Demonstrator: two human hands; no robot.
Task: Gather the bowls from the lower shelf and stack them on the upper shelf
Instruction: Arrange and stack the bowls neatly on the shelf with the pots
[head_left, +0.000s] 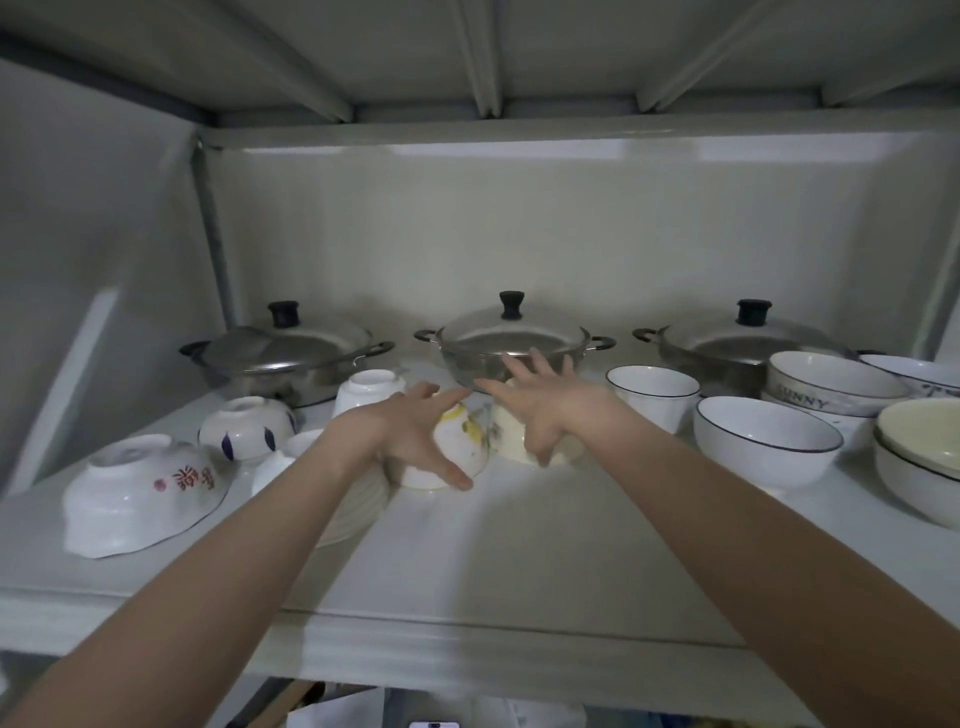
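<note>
Both arms reach over the front edge of the shelf (467, 566) toward its middle. The left hand (410, 431) is spread, fingers extended, with the thumb low at the near side of an upturned bowl (465, 441); whether the fingers touch it cannot be told. The right hand (540, 410) is likewise spread, fingers extended and released, in front of a second upturned bowl (511, 436), which stands just beside the first.

Appearance of the two middle bowls: both are white and rest rim-down on the shelf. The left one carries a yellow and grey pattern on its wall. The right one is pale cream with a faint grey mark; most of it is hidden by the hand.

Toward the left edge of the shelf:
- a white bowl with red characters (145, 499), rim-down and tilted;
- a white bowl with dark blue marks (247, 428), rim-down;
- a plain white bowl (369, 389), rim-down.

Toward the right edge, upright:
- two white bowls with dark rims (654, 395) (766, 441);
- a lettered bowl (826, 389);
- a cream-lined bowl (919, 467).

Along the back edge stand three lidded steel pots (283, 353) (511, 348) (737, 348) with black knobs.
</note>
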